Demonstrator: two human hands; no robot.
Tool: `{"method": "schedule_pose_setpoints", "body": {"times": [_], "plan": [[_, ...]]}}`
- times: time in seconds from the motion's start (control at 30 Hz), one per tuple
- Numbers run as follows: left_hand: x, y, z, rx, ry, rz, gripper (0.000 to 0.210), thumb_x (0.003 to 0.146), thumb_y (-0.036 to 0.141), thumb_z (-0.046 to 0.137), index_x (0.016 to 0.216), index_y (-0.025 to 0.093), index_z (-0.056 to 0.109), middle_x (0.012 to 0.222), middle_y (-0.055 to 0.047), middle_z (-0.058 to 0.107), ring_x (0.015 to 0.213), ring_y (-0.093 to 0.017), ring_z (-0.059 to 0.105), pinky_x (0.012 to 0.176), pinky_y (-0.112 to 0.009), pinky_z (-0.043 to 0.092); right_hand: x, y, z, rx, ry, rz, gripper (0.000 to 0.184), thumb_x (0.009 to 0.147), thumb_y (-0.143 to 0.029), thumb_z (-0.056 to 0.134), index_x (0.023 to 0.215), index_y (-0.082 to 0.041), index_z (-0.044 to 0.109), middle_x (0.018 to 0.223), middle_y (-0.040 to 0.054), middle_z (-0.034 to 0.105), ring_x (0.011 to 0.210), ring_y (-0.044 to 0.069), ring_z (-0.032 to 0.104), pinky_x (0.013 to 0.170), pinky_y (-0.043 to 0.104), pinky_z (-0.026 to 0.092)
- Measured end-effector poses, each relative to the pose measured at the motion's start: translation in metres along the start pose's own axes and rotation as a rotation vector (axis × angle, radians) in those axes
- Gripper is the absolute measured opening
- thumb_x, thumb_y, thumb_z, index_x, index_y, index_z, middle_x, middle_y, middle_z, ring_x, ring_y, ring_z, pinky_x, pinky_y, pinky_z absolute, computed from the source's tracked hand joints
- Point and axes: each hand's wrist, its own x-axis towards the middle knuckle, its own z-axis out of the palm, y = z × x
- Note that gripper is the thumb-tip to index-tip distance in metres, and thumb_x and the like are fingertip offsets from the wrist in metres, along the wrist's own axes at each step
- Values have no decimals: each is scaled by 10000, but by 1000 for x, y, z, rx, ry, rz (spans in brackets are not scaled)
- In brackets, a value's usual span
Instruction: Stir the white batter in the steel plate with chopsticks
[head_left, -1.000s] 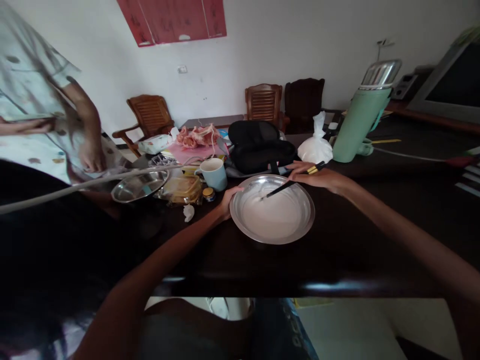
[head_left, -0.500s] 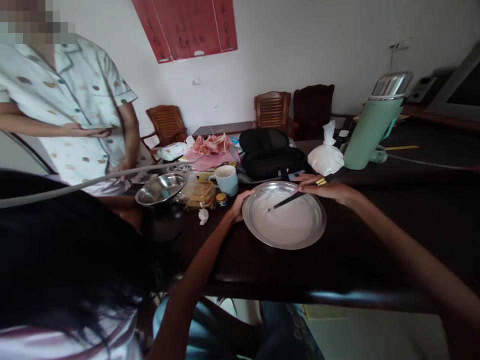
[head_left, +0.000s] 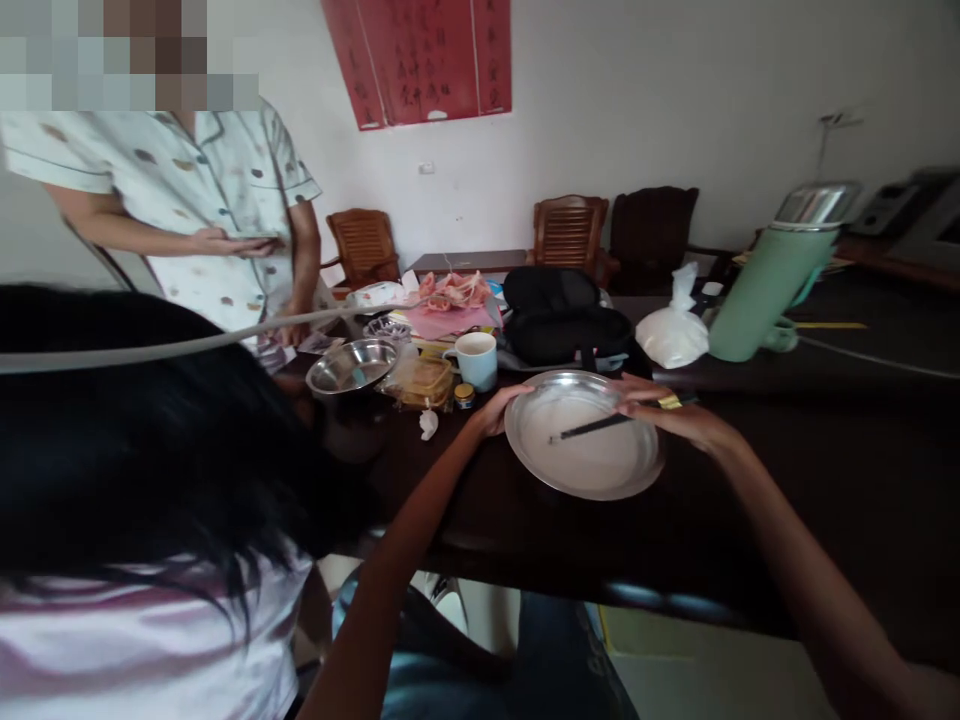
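Observation:
A wide metal bowl (head_left: 519,448) stands on the dark table, with a smooth white mixture (head_left: 592,462) in it. My left hand (head_left: 499,408) is closed on the bowl's left rim, thumb on top. On the far right side, my right hand (head_left: 666,410) holds a pair of black chopsticks (head_left: 592,428). Their silver tips reach into the white mixture, and their yellow ends show behind the hand. Some fingers of that hand extend over the far right rim; I cannot tell whether they touch it.
Left of the bowl are a light blue mug (head_left: 477,362), a small jar (head_left: 464,396), a crumpled tissue (head_left: 428,425), packaged food (head_left: 421,382) and another metal bowl (head_left: 319,378). Behind stand a tied white bag (head_left: 673,335) and a green thermos (head_left: 774,285). Two people are at the left.
The view has turned a little left, so everything sits farther right. The chopsticks lie at a flatter angle in the bowl. My left hand keeps its place on the rim.

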Motion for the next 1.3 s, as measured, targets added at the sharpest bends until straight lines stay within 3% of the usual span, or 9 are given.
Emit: {"method": "schedule_pose_setpoints", "body": {"times": [0.17,0.27,0.4,0.57,0.8,0.9,1.03,1.17,1.3], "plan": [[0,0,0,10,3,52,231,857,229,509,835,104,702,647,-61,708,559,-162,629,614,-260,488,7,3,-38,32,100,-26,297,652,-517,663,609,-224,658,1271,46,592,1303,318,401,1117,486,245],[-3,-1,-1,20,8,58,251,867,234,497,810,109,707,638,-61,707,555,-168,628,602,-265,491,-11,8,-53,67,17,-30,334,677,-540,663,624,-210,668,1281,66,588,1303,332,397,1088,491,297],[-5,-1,0,11,14,47,245,872,242,498,843,120,708,669,-58,714,594,-176,641,621,-261,492,-13,5,-32,1,-214,-92,343,729,-562,639,686,-227,697,1336,50,550,1369,311,305,1128,478,234],[-9,1,6,-7,32,78,233,879,230,501,872,110,700,667,-63,708,579,-175,630,642,-279,488,3,0,1,24,-36,-39,362,691,-591,639,730,-234,681,1298,65,576,1340,308,355,1137,488,210],[-5,0,1,-1,5,61,247,865,259,520,844,107,713,694,-80,717,604,-183,640,654,-280,487,-5,13,-39,42,120,-46,352,723,-555,607,644,-215,656,1231,78,609,1279,313,428,1107,477,266],[-3,-1,0,-12,-1,67,223,839,269,558,856,109,712,701,-83,720,606,-182,641,654,-284,490,-12,8,-45,25,-33,-63,340,743,-539,609,649,-218,671,1240,76,608,1327,308,365,1116,470,255],[-4,0,1,-5,3,65,232,850,257,534,872,114,715,674,-73,714,594,-177,632,639,-276,487,-10,-4,-23,-55,-189,-116,340,765,-546,596,710,-223,689,1325,60,546,1378,299,284,1146,465,200],[-4,-1,2,11,22,62,222,844,269,551,860,115,710,668,-69,712,589,-170,629,641,-271,484,2,-2,-7,-73,-32,-114,380,741,-586,579,752,-219,673,1206,80,611,1322,313,368,1134,477,226],[1,-2,0,7,19,62,200,818,275,596,860,113,706,687,-75,716,600,-181,643,671,-288,493,-3,10,-33,-16,123,-85,351,723,-573,587,673,-233,660,1120,53,645,1280,307,413,1132,474,209]]}}
